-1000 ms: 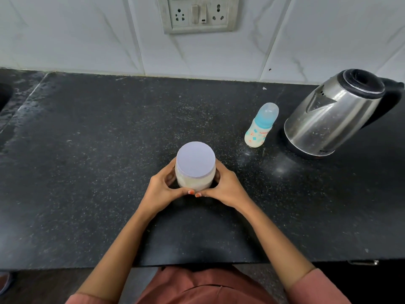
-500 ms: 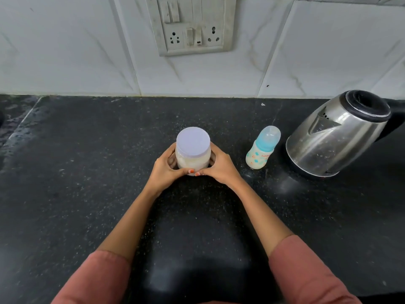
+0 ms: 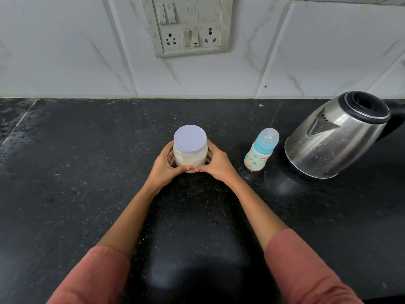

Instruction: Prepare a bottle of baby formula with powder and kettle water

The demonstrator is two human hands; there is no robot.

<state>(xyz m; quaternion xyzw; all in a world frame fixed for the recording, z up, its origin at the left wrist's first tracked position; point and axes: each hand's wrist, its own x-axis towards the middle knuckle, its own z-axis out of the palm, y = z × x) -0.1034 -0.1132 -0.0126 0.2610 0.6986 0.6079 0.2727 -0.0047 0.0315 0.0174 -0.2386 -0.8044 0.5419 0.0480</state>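
A clear jar of white formula powder (image 3: 190, 153) with a pale lilac lid stands upright on the black counter (image 3: 87, 172). My left hand (image 3: 165, 168) grips its left side and my right hand (image 3: 215, 166) grips its right side, thumbs meeting in front. To the right stands a small baby bottle (image 3: 260, 151) with a blue collar and clear cap, closed. Further right sits a steel kettle (image 3: 333, 137) with a black lid rim, its spout facing left.
A white marble-tiled wall runs along the back of the counter, with a switch and socket panel (image 3: 188, 25) above the jar. Wet streaks show on the counter's far left (image 3: 13, 128). My pink sleeves fill the bottom corners.
The jar, held in both hands, has moved away from me toward the wall. My view has tilted up, showing more wall and the socket panel. Bottle and kettle stay put.
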